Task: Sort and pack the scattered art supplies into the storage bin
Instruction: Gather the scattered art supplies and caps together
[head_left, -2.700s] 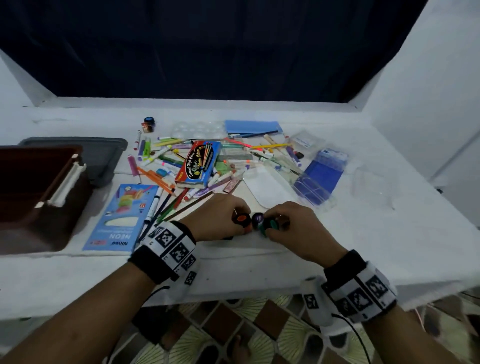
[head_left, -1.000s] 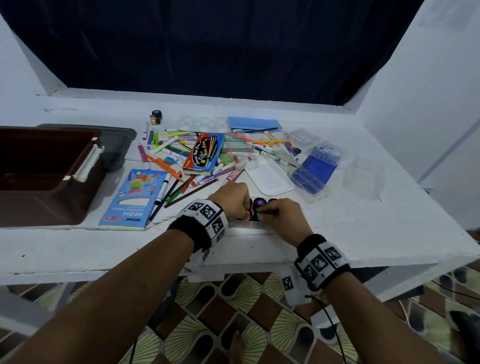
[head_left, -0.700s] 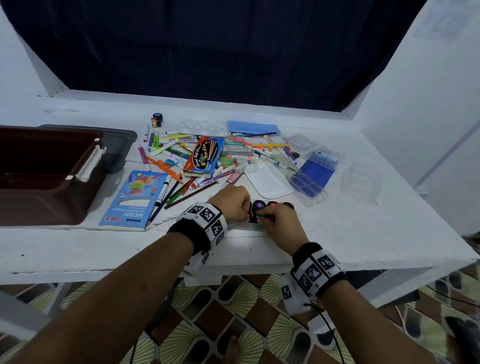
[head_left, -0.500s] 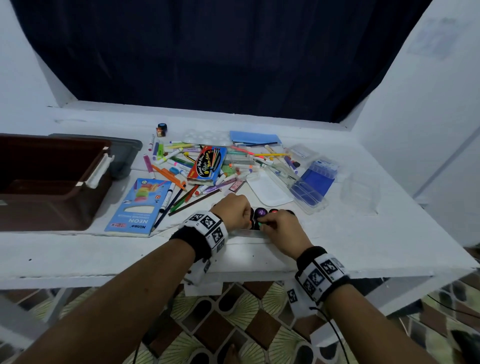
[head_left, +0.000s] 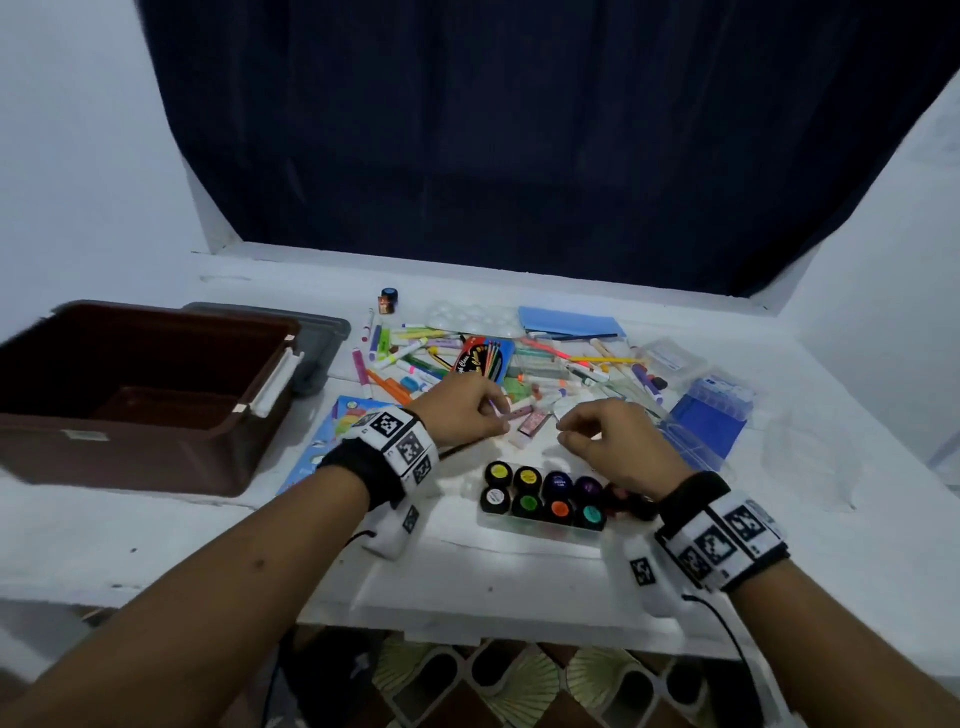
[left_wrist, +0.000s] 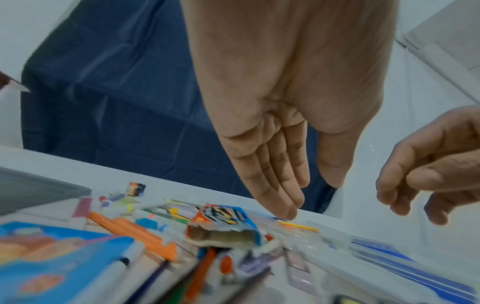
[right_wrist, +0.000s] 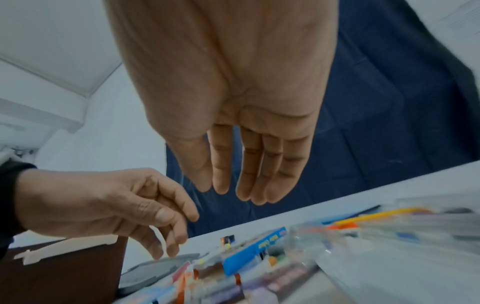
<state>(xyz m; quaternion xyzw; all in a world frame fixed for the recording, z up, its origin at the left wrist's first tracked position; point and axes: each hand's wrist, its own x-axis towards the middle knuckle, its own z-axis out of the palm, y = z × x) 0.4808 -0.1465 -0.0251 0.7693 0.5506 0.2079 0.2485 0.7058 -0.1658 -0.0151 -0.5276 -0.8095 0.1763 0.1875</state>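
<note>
A brown storage bin (head_left: 130, 467) stands open at the table's left. Several small paint pots (head_left: 543, 496) with coloured lids sit in two rows in a clear tray near the front edge. Behind them lies a heap of markers and pencils (head_left: 415, 358) around a coloured-pencil box (head_left: 480, 358) (left_wrist: 226, 216). My left hand (head_left: 498, 415) (left_wrist: 306, 197) hovers over the heap's near edge, fingers loose, holding nothing. My right hand (head_left: 571, 431) (right_wrist: 233, 191) hovers beside it, just beyond the pots, also empty. A small pink eraser (head_left: 530, 423) lies between the two hands.
A grey lid (head_left: 317, 338) lies behind the bin. A blue neon pad (head_left: 340, 415) (left_wrist: 52, 257) sits under my left wrist. Blue clear cases (head_left: 706, 421), a blue folder (head_left: 571, 319), a clear palette (head_left: 467, 317) and one lone pot (head_left: 388, 299) lie further back.
Both hands have let go of the paint pots and lifted forward to the heap. The pots now stand uncovered in their tray. The head view has tilted and shifted.
</note>
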